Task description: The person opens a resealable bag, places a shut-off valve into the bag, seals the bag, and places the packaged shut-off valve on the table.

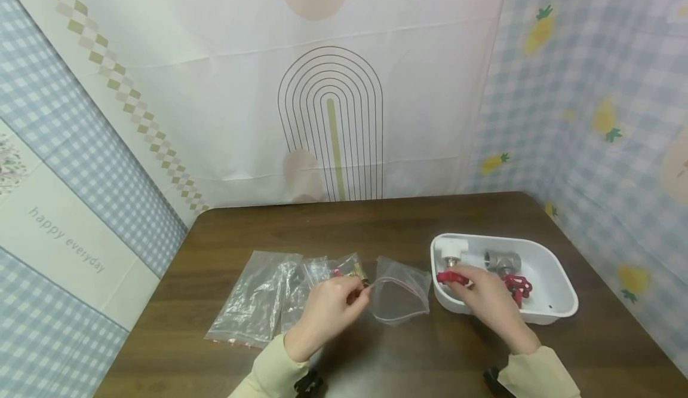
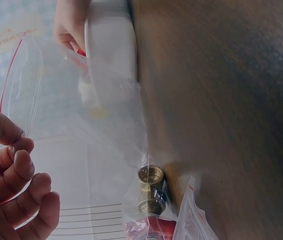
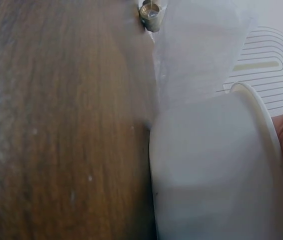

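Note:
My left hand (image 1: 332, 307) pinches the mouth edge of a clear zip bag (image 1: 399, 297) between thumb and fingertip. In the left wrist view that bag's red-lined rim stands spread wide. Over the white tray (image 1: 564, 309), my right hand (image 1: 486, 299) grips the red handle (image 1: 450, 277) of a valve with a white body (image 1: 451, 246). The tray also holds a grey metal valve (image 1: 504, 262) with a red handwheel (image 1: 517, 284). Left of the spread bag, a brass valve (image 2: 151, 187) with a red handle lies inside another clear bag.
Flat clear plastic bags (image 1: 252, 296) overlap on the left part of the brown wooden table (image 1: 387, 224). Patterned cloth (image 1: 419, 87) hangs behind the table and at both sides. The tray's wall (image 3: 216, 170) stands close beside the spread bag.

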Motion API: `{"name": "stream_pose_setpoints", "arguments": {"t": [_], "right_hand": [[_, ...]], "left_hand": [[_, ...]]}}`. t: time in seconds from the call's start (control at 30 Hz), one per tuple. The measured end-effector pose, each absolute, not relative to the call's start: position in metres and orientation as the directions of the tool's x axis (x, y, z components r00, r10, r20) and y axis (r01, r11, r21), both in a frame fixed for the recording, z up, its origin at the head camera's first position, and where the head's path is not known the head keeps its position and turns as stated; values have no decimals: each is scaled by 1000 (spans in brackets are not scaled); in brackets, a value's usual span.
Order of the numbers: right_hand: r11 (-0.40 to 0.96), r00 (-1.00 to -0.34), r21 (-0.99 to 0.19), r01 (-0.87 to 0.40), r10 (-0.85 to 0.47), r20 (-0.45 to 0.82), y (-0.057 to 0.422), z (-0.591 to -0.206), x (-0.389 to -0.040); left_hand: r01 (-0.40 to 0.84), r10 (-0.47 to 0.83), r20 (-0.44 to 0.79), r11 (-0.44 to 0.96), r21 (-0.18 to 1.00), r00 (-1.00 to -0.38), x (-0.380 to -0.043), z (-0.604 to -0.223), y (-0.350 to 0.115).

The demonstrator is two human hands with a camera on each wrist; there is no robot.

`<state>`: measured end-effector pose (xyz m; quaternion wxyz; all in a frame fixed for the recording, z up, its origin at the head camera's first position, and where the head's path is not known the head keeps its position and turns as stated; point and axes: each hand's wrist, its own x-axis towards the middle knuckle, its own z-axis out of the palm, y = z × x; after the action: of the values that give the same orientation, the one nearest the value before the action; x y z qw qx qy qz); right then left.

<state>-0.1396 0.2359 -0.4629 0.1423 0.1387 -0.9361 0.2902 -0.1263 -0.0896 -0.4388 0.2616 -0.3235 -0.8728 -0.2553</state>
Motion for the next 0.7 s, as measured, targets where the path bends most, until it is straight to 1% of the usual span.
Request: {"name": "stream_pose_setpoints", "arguments": {"t": [0.17,0.4,0.7], "right_hand": [[781,-877,-482,-398,-168,451,237,-466,-140],[730,-877,-543,-415,-161,453,239,-462,-138],[698,-824,-524,-487,-170,540,232,-450,-131]], "left_hand": [[695,424,627,663,277,-653,-126,-438,-89],[692,424,624,667,275,-657,-127,-438,-89],[689,424,617,668,282,-663,-128,-434,-90]]}}
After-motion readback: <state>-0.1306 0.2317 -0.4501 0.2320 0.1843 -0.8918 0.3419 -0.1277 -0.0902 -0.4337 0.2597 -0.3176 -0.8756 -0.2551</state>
